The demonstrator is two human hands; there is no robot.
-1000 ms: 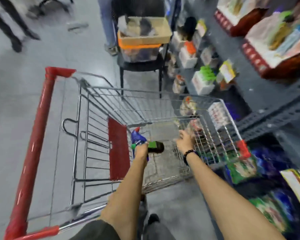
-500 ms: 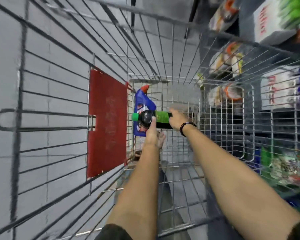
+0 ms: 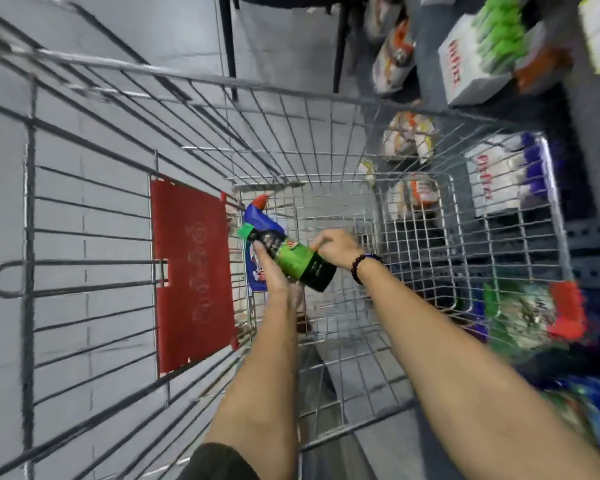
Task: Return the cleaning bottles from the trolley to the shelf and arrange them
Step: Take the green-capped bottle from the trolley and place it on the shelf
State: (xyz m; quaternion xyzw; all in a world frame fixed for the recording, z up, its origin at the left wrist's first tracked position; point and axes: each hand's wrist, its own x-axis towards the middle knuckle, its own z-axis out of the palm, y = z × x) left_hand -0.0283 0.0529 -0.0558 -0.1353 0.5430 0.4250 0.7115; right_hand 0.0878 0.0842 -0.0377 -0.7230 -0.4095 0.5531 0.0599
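- we see a dark bottle (image 3: 293, 259) with a green cap and a green label, lying tilted with the cap up-left and the base down-right, lifted off the trolley (image 3: 326, 188) floor inside the wire basket.
- we see a blue bottle (image 3: 257, 233) with a red cap behind it, mostly hidden, lying on the basket floor near the red flap, cap pointing to the far end.
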